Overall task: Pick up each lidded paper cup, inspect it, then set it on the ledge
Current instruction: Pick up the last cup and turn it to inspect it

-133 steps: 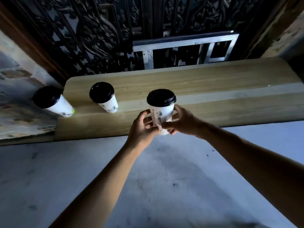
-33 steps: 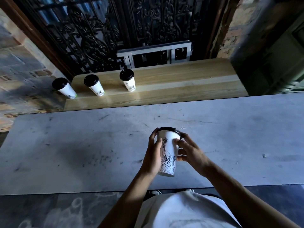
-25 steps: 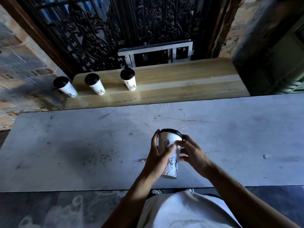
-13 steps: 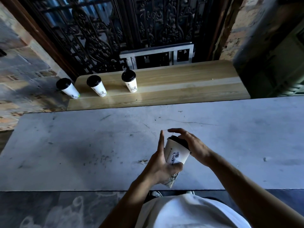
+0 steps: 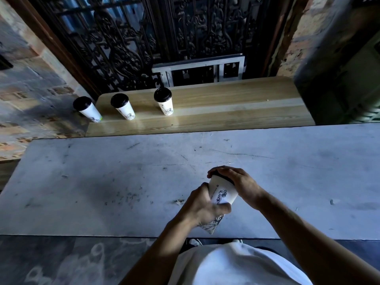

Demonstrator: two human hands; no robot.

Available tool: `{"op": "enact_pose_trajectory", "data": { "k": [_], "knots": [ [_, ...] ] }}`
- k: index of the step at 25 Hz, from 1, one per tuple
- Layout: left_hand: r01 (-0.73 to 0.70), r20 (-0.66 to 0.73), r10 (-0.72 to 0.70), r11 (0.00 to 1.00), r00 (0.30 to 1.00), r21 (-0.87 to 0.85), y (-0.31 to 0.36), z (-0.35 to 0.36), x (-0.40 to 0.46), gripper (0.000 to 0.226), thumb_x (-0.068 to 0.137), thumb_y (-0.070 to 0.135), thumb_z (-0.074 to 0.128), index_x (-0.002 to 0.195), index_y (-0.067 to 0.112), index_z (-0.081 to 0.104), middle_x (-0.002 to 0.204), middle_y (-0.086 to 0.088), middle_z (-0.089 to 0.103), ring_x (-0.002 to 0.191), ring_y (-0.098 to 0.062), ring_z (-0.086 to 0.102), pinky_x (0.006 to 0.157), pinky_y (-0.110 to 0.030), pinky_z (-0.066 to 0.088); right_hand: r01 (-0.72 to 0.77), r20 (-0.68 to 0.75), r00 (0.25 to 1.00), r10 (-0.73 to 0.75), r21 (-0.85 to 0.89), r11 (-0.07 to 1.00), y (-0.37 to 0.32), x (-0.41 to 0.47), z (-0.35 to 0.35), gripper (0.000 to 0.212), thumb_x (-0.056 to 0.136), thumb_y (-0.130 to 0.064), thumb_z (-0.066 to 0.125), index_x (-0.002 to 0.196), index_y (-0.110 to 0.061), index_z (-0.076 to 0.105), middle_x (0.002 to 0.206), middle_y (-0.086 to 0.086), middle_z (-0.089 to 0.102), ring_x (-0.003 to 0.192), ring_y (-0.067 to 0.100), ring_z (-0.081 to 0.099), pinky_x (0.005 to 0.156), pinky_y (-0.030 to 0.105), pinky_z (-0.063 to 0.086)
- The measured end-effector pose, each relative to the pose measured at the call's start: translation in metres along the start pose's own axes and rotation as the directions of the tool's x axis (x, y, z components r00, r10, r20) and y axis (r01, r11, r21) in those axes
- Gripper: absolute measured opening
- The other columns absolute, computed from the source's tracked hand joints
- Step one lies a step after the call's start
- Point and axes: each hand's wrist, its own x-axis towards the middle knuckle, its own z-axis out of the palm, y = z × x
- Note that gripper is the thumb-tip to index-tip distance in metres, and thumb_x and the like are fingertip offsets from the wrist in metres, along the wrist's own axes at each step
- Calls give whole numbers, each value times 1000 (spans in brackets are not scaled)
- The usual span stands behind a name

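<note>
Paper cup [image 5: 223, 192], white with a dark line drawing on its side and a black lid, is held in both of the person's hands above the near part of a scuffed grey table [image 5: 102, 182]. It is tilted, lid end up and away from the person, base end down toward their white shirt [image 5: 236, 266].

The left hand [image 5: 202, 206] grips the lower half of the cup, fingers and thumb curled round the wall. The right hand [image 5: 236, 182] is cupped over the top, fingers bent across the lid so that most of the lid is hidden. This looks like the inspecting step: the cup is up off the table and turned at an angle, not yet carried anywhere.

Beyond the table's far edge runs a pale wooden ledge [image 5: 226, 105] in front of a dark ornate iron grille [image 5: 144, 38]. Two cups stand upright on the ledge: the middle cup [image 5: 123, 106] near its left end and the third cup [image 5: 164, 101] a little further right. The leftmost cup [image 5: 87, 109] stands just off the ledge's left end, apparently on the stone beside it. All three have black lids on.

The next move probably calls for bringing the cup upright, reaching well forward across the table, and setting it down on the bare wood to the right of the third cup.
</note>
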Motion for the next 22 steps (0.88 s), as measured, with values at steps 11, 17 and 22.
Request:
{"op": "enact_pose_trajectory", "data": {
  "k": [11,17,22],
  "knots": [
    [10,-123,-69,905,990,-426,-6,5,15,61,78,80,53,110,30,65,110,0,75,99,-12,72,95,-42,58,-73,-173,966,192,531,844,19,5,6,40,104,-38,43,128,-18,67,111,12,74,94,29,71,85,42,54],
    [17,-108,-129,716,986,-698,-15,20,28,62,74,80,48,135,69,41,145,5,60,126,-36,64,100,-71,49,-162,-133,953,273,539,826,32,-10,22,42,104,-38,39,110,-13,73,94,29,61,79,35,55,67,41,42],
    [-10,-126,-115,698,985,-716,-14,20,33,60,78,74,49,137,60,48,144,-1,62,126,-33,64,102,-63,51,-150,-121,958,258,555,818,35,-9,19,46,101,-48,42,120,-15,67,112,46,60,96,48,63,86,57,51]
  ]
}}
